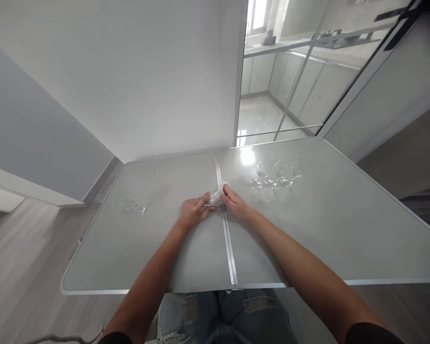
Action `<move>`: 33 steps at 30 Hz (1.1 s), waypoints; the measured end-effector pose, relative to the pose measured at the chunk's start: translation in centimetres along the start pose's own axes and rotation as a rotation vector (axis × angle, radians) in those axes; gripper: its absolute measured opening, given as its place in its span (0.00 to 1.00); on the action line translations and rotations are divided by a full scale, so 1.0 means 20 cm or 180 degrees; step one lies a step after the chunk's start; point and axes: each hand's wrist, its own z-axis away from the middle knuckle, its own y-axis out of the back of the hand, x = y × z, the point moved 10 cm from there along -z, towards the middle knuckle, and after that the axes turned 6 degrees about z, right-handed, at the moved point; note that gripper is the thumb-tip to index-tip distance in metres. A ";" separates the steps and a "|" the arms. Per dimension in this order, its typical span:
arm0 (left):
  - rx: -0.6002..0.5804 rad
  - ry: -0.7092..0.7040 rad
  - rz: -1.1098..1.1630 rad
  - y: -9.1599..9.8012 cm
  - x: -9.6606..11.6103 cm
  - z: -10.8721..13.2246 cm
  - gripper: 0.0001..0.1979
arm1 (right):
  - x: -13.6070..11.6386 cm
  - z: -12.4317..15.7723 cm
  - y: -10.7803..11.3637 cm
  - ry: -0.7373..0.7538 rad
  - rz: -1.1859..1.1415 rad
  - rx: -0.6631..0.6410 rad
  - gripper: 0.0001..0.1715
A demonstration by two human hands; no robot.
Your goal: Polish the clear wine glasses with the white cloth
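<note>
Over the table's middle seam, my left hand [194, 210] has its fingers closed around a clear wine glass [215, 198]. My right hand [235, 200] pinches a white cloth [222, 186] against the other end of this glass. The two hands nearly meet, and their fingers cover much of the glass, so its full shape is hidden. To the left, apart from my hands, is another clear stemmed glass [131, 203]. Three more stemmed glasses [276, 176] stand close together in a row beyond my right hand.
The pale folding table [172, 181] has a metal rim and a metal seam [229, 248] across it. A white wall [157, 86] rises along its far edge. Behind the right part is a glass-paned door [293, 81] with a kitchen beyond. My legs are under the near edge.
</note>
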 end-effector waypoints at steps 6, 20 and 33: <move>0.0103 -0.0101 0.0989 -0.02 -0.05 -0.04 0.27 | -0.06 0.01 0.08 0.0316 -0.0286 0.0237 0.21; 0.0587 -0.0140 0.0159 0.03 -0.02 0.00 0.25 | -0.08 -0.01 0.03 0.0209 0.0645 0.0078 0.23; 0.0473 -0.0128 0.0536 0.01 -0.03 -0.03 0.26 | -0.04 0.02 0.05 0.0025 0.0269 0.0127 0.27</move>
